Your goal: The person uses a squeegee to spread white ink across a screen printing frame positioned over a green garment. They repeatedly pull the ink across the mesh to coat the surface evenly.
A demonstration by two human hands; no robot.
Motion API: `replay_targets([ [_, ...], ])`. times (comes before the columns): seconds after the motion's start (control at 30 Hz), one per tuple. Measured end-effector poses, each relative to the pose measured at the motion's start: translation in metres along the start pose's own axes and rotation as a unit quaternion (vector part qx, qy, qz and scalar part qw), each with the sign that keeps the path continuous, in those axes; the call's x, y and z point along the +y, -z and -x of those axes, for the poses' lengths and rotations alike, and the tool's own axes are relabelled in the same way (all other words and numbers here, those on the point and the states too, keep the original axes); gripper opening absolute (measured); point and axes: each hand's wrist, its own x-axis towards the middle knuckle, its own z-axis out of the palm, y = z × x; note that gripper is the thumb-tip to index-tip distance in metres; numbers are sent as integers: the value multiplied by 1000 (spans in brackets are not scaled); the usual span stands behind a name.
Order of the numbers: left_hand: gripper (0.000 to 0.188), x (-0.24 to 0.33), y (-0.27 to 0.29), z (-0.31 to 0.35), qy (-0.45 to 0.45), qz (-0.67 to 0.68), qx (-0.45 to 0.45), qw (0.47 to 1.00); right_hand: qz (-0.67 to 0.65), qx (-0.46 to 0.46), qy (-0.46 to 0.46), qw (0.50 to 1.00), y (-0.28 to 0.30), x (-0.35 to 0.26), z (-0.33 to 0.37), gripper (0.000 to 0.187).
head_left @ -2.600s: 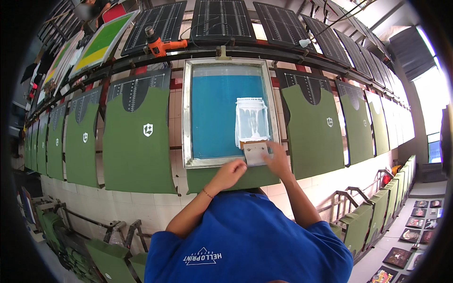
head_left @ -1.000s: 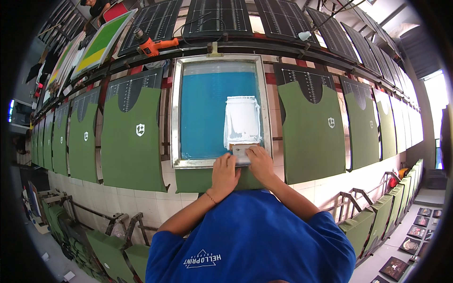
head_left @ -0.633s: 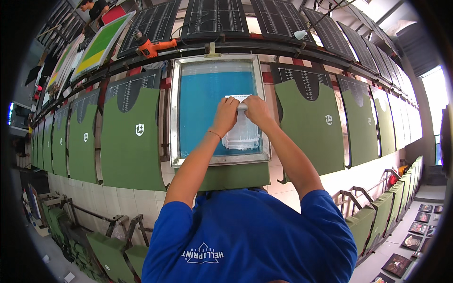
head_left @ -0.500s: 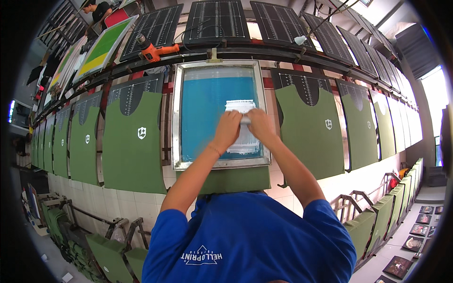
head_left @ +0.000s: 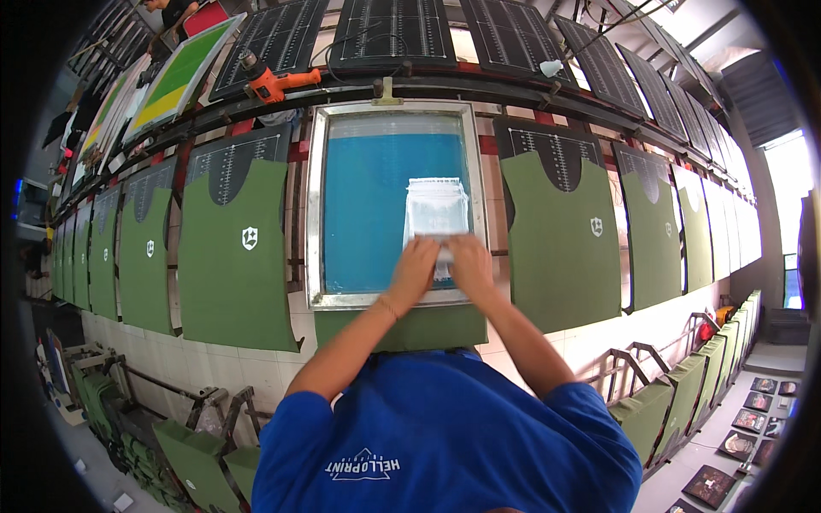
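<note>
A screen-printing frame [head_left: 315, 214] with a pale metal rim and blue mesh [head_left: 363, 205] lies in front of me. Both my hands are on a light-coloured squeegee [head_left: 443, 253] near the frame's near right part. My left hand [head_left: 413, 272] has its fingers wrapped round the squeegee's left end, and my right hand [head_left: 470, 267] grips the right end. White ink [head_left: 436, 209] covers a patch of mesh beyond my hands. Under the near rim a strip of green fabric [head_left: 400, 328] sticks out. My hands hide most of the squeegee.
Green shirt panels [head_left: 233, 256] with white shield prints lie on boards to the left; similar panels [head_left: 564, 239] lie to the right. An orange heat gun [head_left: 280, 84] rests on the rail beyond the frame. Dark boards [head_left: 393, 34] stand further back. A person [head_left: 175, 12] is at the far left.
My hands and the squeegee have moved toward me over the mesh, and more of the white ink patch shows beyond them. My view has shifted slightly.
</note>
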Motion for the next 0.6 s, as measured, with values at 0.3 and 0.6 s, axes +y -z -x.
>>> replay_targets([
  [0.3,27,-34,22,-97,22,7,3,1000,14,-27,-22,999,21,31,-105,25],
  [0.6,40,52,15,39,35,-35,-13,999,-13,-31,28,999,13,-14,51,38],
])
